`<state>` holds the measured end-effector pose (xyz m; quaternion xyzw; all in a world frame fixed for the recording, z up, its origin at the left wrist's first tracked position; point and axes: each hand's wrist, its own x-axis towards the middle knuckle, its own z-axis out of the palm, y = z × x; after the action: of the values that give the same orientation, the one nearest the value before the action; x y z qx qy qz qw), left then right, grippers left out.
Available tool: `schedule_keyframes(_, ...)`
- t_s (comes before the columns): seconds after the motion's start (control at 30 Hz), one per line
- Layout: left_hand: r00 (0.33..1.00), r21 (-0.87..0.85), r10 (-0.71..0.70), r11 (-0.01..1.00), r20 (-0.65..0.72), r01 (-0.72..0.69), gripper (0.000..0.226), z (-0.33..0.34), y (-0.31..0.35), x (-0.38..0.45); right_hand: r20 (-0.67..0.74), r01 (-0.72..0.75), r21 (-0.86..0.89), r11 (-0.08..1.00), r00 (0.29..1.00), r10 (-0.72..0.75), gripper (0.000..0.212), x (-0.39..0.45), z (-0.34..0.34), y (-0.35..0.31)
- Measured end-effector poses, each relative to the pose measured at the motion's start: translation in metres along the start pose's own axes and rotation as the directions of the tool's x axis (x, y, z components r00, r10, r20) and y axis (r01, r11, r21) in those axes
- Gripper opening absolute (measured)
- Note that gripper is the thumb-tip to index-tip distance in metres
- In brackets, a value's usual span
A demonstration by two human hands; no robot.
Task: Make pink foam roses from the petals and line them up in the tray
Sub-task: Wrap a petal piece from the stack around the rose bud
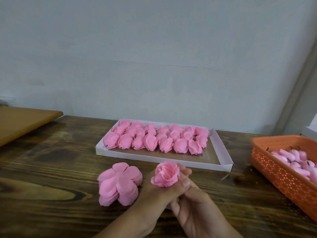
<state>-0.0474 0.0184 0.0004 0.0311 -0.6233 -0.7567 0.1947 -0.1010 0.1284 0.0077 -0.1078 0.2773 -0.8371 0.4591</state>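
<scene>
Setting was a small craft workbench, likely a hand-assembly workshop. A dark-stained wooden table [51,169] filled the lower frame against a bare pale wall [154,48]. At centre sat a white cardboard tray [163,158] of finished pink roses [154,140]; at right an orange perforated basket [283,172] of parts; loose petal stack [118,184] lower centre.
</scene>
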Motion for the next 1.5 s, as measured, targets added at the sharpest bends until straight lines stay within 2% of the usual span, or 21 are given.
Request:
schedule_keyframes(0.1,1.0,0.005,-0.013,1.0,0.011,0.013,0.029,-0.004,0.002,0.001,0.04,-0.03,-0.002,1.0,0.999,0.03,0.031,-0.001,0.0,0.001)
schedule_keyframes(0.2,1.0,-0.011,-0.023,1.0,-0.012,0.022,0.027,-0.004,0.005,0.001,0.032,-0.064,-0.069,0.996,0.997,0.066,0.029,-0.001,0.006,0.004)
schedule_keyframes(0.33,0.995,-0.075,-0.076,0.995,-0.067,0.07,0.025,-0.004,0.009,0.003,-0.11,0.017,-0.452,0.892,0.991,-0.075,0.005,0.002,0.005,0.007)
schedule_keyframes(0.37,0.992,-0.088,-0.096,0.992,-0.081,0.088,0.028,-0.003,0.01,0.003,-0.116,0.063,-0.593,0.803,0.98,-0.162,0.004,0.001,0.003,0.007)
schedule_keyframes(0.43,0.988,-0.097,-0.121,0.989,-0.1,0.111,0.031,-0.002,0.009,0.005,-0.045,0.135,-0.853,0.505,0.943,-0.328,0.01,-0.001,-0.004,0.008)
schedule_keyframes(0.53,0.985,-0.08,-0.156,0.985,-0.07,0.15,0.029,0.0,0.008,0.004,0.157,0.17,-0.985,-0.011,0.882,-0.445,0.01,-0.004,-0.014,0.008)
schedule_keyframes(0.57,0.984,-0.088,-0.169,0.982,-0.047,0.165,0.028,0.0,0.008,0.004,0.221,0.192,-0.975,-0.109,0.864,-0.452,0.012,-0.004,-0.016,0.007)
schedule_keyframes(0.63,0.981,-0.136,-0.196,0.972,-0.004,0.194,0.031,-0.002,0.009,0.004,0.318,0.266,-0.948,-0.175,0.836,-0.447,0.016,-0.004,-0.019,0.006)
schedule_keyframes(0.67,0.978,-0.169,-0.209,0.963,0.014,0.208,0.033,-0.003,0.009,0.004,0.327,0.294,-0.945,-0.143,0.838,-0.436,0.018,-0.003,-0.019,0.006)
schedule_keyframes(0.73,0.974,-0.218,-0.224,0.949,0.033,0.225,0.037,-0.004,0.01,0.004,0.241,0.273,-0.961,0.031,0.891,-0.386,0.026,-0.004,-0.015,0.007)
schedule_keyframes(0.83,0.971,-0.239,-0.241,0.942,0.009,0.236,0.039,-0.005,0.011,0.005,0.084,0.173,-0.883,0.436,0.973,-0.217,0.028,-0.004,-0.006,0.009)
schedule_keyframes(0.9,0.977,-0.312,-0.213,0.93,-0.029,0.194,0.035,-0.006,0.013,0.007,0.001,0.042,-0.678,0.734,0.998,-0.056,0.023,-0.001,-0.003,0.012)
schedule_keyframes(0.93,0.977,-0.353,-0.204,0.92,-0.061,0.17,0.035,-0.006,0.015,0.008,-0.04,-0.045,-0.556,0.83,0.999,0.028,0.022,0.001,-0.002,0.015)
schedule_keyframes(0.97,0.974,-0.392,-0.204,0.907,-0.097,0.151,0.036,-0.005,0.015,0.009,-0.069,-0.108,-0.475,0.873,0.994,0.085,0.021,0.002,-0.001,0.018)
schedule_keyframes(1.03,0.964,-0.45,-0.207,0.886,-0.166,0.113,0.035,-0.004,0.015,0.011,-0.102,-0.136,-0.476,0.869,0.99,0.099,0.021,0.004,0.0,0.023)
schedule_keyframes(1.1,0.953,-0.458,-0.208,0.885,-0.22,0.087,0.028,-0.003,0.015,0.012,-0.12,-0.086,-0.653,0.752,0.993,0.01,0.023,0.001,0.0,0.022)
schedule_keyframes(1.13,0.946,-0.435,-0.211,0.896,-0.245,0.087,0.027,-0.003,0.014,0.013,-0.118,-0.047,-0.77,0.637,0.99,-0.07,0.026,-0.001,-0.001,0.021)
schedule_keyframes(1.23,0.924,-0.332,-0.225,0.936,-0.309,0.116,0.026,-0.003,0.008,0.012,0.019,0.083,-0.983,0.164,0.933,-0.36,0.024,-0.008,-0.009,0.017)
schedule_keyframes(1.33,0.91,-0.31,-0.253,0.939,-0.329,0.15,0.029,-0.001,0.005,0.011,0.146,0.079,-0.98,-0.185,0.91,-0.388,0.025,-0.009,-0.011,0.015)
schedule_keyframes(1.4,0.901,-0.315,-0.284,0.932,-0.329,0.179,0.032,0.0,0.006,0.01,0.198,0.08,-0.948,-0.309,0.907,-0.372,0.02,-0.007,-0.009,0.015)
schedule_keyframes(1.5,0.893,-0.373,-0.339,0.901,-0.295,0.219,0.032,0.001,0.007,0.007,0.285,0.16,-0.934,-0.32,0.874,-0.394,0.04,-0.005,-0.005,0.015)
